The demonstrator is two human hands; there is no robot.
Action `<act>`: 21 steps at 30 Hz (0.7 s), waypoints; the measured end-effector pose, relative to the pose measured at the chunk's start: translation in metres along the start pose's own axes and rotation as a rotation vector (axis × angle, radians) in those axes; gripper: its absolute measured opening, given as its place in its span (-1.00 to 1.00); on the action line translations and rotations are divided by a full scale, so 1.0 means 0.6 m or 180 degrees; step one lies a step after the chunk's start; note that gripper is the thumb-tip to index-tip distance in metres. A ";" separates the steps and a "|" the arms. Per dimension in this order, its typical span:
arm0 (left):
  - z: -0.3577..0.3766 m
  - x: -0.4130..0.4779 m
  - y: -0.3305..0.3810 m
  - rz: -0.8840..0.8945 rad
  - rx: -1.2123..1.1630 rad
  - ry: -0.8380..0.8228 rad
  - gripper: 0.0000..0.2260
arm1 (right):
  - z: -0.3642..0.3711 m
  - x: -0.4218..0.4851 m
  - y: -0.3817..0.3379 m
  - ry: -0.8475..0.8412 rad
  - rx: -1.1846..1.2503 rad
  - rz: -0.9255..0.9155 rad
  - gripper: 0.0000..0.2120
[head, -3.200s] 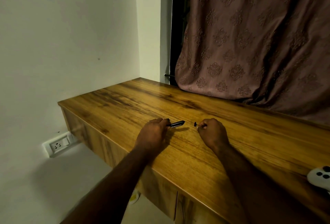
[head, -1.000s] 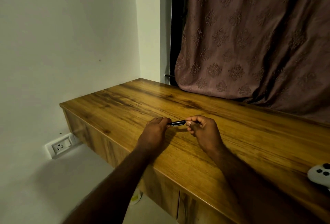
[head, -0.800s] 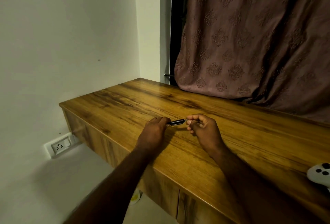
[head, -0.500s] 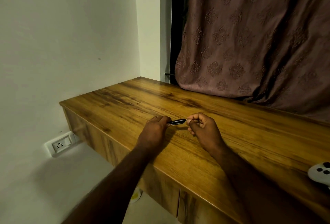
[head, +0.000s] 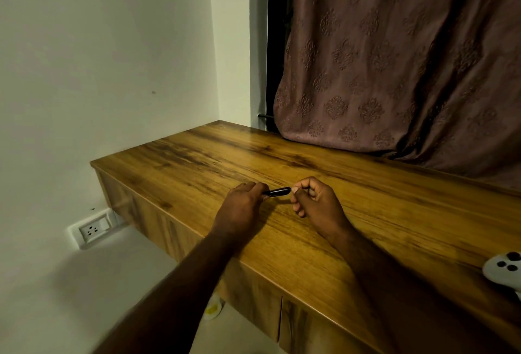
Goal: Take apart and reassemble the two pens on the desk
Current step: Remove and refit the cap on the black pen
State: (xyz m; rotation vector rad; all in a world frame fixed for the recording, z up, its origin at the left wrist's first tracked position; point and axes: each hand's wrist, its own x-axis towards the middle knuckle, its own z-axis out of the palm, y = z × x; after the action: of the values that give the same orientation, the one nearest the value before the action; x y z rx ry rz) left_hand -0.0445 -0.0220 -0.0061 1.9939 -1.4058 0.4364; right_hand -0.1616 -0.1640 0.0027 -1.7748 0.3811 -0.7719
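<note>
A black pen (head: 276, 192) lies level just above the wooden desk (head: 394, 212), held between both hands. My left hand (head: 242, 207) grips its left end, and most of the barrel is hidden under those fingers. My right hand (head: 315, 204) pinches the right end between thumb and forefinger; I cannot tell whether a small separate part is in that pinch. No second pen shows in this view.
A white controller (head: 503, 270) lies at the desk's right edge. A patterned brown curtain (head: 394, 71) hangs along the back. The desk's left end meets a white wall with a socket (head: 91, 230) low down. A yellow object (head: 212, 308) lies on the floor.
My right hand, apart from the pen 3.2 s ago with a small dark piece, has closed onto the pen's right end and stays there. My left hand has barely moved.
</note>
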 end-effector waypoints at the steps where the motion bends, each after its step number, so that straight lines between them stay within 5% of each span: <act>1: 0.001 -0.001 -0.001 0.0001 0.0020 0.0003 -0.64 | -0.001 0.001 0.000 -0.0008 0.0027 0.0033 -0.92; 4: 0.005 -0.001 -0.006 -0.0025 0.0084 0.0047 -0.80 | -0.010 0.009 0.001 0.0204 0.0008 0.0071 -0.87; 10: 0.004 -0.002 0.000 -0.0098 -0.0172 0.0082 -0.69 | -0.045 0.040 0.040 0.1145 -0.0925 0.0267 -0.76; 14: 0.004 -0.001 -0.001 -0.0297 -0.0228 -0.0021 -0.60 | -0.033 0.043 0.043 0.0849 -0.1342 0.0274 -0.97; 18: -0.002 -0.001 0.006 -0.0248 -0.0285 -0.0003 -0.43 | -0.027 0.048 0.044 0.0558 -0.1813 0.0288 -0.71; 21: -0.007 -0.001 0.007 -0.0140 -0.0195 0.0022 -0.31 | -0.025 0.056 0.042 0.0565 -0.2089 0.0399 -0.71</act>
State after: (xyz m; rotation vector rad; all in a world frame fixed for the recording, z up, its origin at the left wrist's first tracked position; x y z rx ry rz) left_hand -0.0481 -0.0198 -0.0023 1.9682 -1.3525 0.3757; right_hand -0.1440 -0.2033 -0.0076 -2.2618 0.9383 -0.7669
